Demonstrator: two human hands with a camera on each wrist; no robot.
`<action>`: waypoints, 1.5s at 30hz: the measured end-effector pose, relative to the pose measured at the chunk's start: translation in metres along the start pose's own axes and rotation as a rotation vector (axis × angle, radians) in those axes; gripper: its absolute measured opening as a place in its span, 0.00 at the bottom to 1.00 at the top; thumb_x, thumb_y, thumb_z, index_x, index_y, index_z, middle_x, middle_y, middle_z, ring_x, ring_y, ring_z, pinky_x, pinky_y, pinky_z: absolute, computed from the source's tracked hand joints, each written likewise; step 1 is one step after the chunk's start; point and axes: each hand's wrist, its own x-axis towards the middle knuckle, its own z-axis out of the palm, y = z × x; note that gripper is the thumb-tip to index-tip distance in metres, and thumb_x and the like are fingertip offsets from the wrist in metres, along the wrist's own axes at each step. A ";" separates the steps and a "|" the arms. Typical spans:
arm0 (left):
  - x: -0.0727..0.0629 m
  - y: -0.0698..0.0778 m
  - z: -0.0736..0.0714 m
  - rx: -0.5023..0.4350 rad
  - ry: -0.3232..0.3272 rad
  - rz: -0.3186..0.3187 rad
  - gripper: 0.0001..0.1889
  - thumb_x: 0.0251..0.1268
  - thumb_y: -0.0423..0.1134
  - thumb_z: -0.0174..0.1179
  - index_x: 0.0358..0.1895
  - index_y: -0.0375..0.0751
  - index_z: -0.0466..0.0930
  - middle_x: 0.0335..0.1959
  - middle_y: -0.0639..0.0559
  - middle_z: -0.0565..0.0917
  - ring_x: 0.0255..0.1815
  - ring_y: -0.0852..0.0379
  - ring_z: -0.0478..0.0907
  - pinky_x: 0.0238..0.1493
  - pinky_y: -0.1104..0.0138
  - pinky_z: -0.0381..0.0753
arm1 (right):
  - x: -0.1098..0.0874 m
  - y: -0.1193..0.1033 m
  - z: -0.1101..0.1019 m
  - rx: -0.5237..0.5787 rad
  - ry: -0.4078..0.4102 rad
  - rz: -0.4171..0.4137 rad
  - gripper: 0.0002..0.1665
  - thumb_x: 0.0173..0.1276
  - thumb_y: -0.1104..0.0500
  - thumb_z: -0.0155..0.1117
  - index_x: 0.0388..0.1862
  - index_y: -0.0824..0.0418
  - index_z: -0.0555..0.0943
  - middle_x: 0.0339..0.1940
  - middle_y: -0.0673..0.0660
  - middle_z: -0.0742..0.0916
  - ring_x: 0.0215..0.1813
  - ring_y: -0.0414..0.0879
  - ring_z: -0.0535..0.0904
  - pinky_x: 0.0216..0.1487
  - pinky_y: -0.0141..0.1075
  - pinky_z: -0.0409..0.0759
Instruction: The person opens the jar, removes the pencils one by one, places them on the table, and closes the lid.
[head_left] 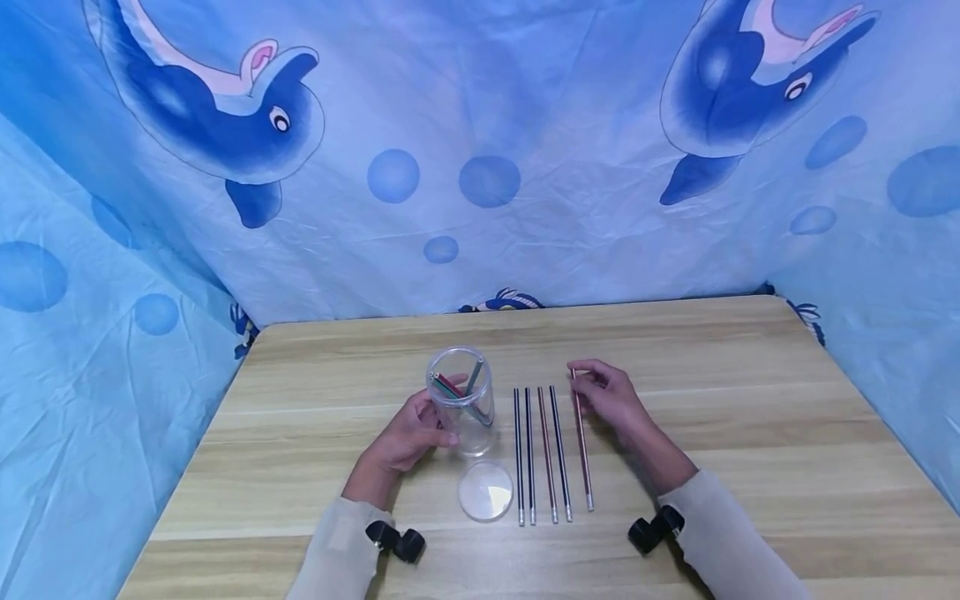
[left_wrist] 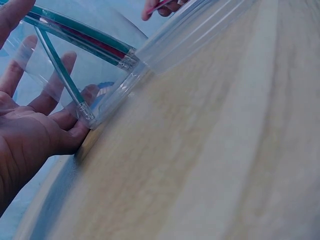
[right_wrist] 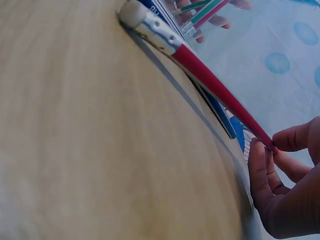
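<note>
My left hand (head_left: 408, 429) holds a clear jar (head_left: 471, 442) around its left side, thumb in front and fingers behind. The jar stands upright on the table. Inside it lean green pencils (left_wrist: 62, 75) and a red one, their eraser ends at the bottom. Over on the right, my right hand (head_left: 611, 396) pinches the far end of a red pencil (right_wrist: 215, 87) between thumb and fingers. Its white eraser (right_wrist: 133, 13) points toward the near side. Between the two hands lies a row of dark blue pencils (head_left: 530, 458) with another red pencil (head_left: 547, 458) among them.
A round clear lid (head_left: 486, 492) lies on the wooden table (head_left: 315, 467) just in front of the jar. Blue dolphin-print cloth (head_left: 555, 250) hangs behind the table and along both sides.
</note>
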 end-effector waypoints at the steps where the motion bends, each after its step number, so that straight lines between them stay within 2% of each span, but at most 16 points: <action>1: 0.000 0.000 0.000 -0.001 0.001 0.001 0.38 0.44 0.27 0.73 0.66 0.41 0.75 0.73 0.48 0.69 0.76 0.53 0.60 0.77 0.47 0.37 | 0.000 0.001 0.000 -0.011 -0.003 0.000 0.22 0.72 0.64 0.59 0.64 0.65 0.75 0.43 0.59 0.81 0.35 0.46 0.79 0.35 0.34 0.83; 13: 0.002 -0.001 0.000 0.008 -0.001 -0.002 0.39 0.45 0.26 0.72 0.67 0.39 0.73 0.72 0.47 0.70 0.76 0.53 0.59 0.77 0.48 0.38 | 0.001 0.008 0.003 -0.099 0.018 -0.037 0.21 0.69 0.66 0.61 0.60 0.67 0.78 0.40 0.62 0.84 0.33 0.48 0.82 0.32 0.37 0.86; 21: 0.002 -0.003 0.001 0.003 -0.001 -0.010 0.37 0.44 0.26 0.72 0.65 0.43 0.76 0.73 0.48 0.69 0.76 0.53 0.59 0.77 0.48 0.37 | -0.001 0.011 0.004 -0.163 0.020 -0.037 0.20 0.68 0.66 0.62 0.59 0.68 0.78 0.40 0.61 0.85 0.32 0.46 0.83 0.32 0.38 0.86; 28: 0.002 -0.005 0.002 0.001 -0.004 -0.008 0.36 0.44 0.26 0.72 0.64 0.45 0.77 0.72 0.49 0.70 0.76 0.54 0.59 0.77 0.47 0.37 | -0.002 0.012 0.005 -0.241 0.025 -0.091 0.19 0.65 0.67 0.62 0.56 0.68 0.81 0.37 0.59 0.84 0.30 0.45 0.82 0.32 0.36 0.86; 35: 0.003 -0.003 0.002 0.005 -0.010 -0.001 0.37 0.45 0.26 0.72 0.66 0.42 0.75 0.73 0.48 0.69 0.77 0.53 0.58 0.77 0.49 0.37 | -0.001 0.012 0.006 -0.295 0.024 -0.148 0.18 0.64 0.69 0.62 0.54 0.71 0.81 0.35 0.60 0.85 0.30 0.47 0.84 0.31 0.36 0.86; 42: 0.003 0.000 0.001 0.001 -0.001 0.013 0.38 0.44 0.25 0.72 0.66 0.42 0.74 0.71 0.48 0.72 0.74 0.53 0.63 0.77 0.49 0.41 | 0.002 0.011 0.011 -0.367 0.032 -0.217 0.18 0.63 0.69 0.63 0.52 0.72 0.82 0.33 0.58 0.86 0.26 0.45 0.84 0.28 0.34 0.84; 44: 0.002 0.001 0.001 0.007 0.006 0.007 0.39 0.44 0.25 0.72 0.67 0.41 0.74 0.71 0.48 0.71 0.74 0.53 0.63 0.78 0.50 0.41 | 0.003 0.012 0.013 -0.382 0.038 -0.232 0.18 0.62 0.69 0.63 0.51 0.72 0.82 0.33 0.58 0.86 0.25 0.44 0.83 0.27 0.33 0.83; 45: 0.001 0.001 0.001 0.005 0.006 0.004 0.39 0.44 0.25 0.72 0.68 0.40 0.73 0.71 0.48 0.71 0.75 0.53 0.60 0.77 0.49 0.38 | 0.003 0.013 0.013 -0.387 0.040 -0.238 0.18 0.62 0.69 0.63 0.51 0.71 0.83 0.32 0.57 0.86 0.25 0.44 0.83 0.27 0.33 0.83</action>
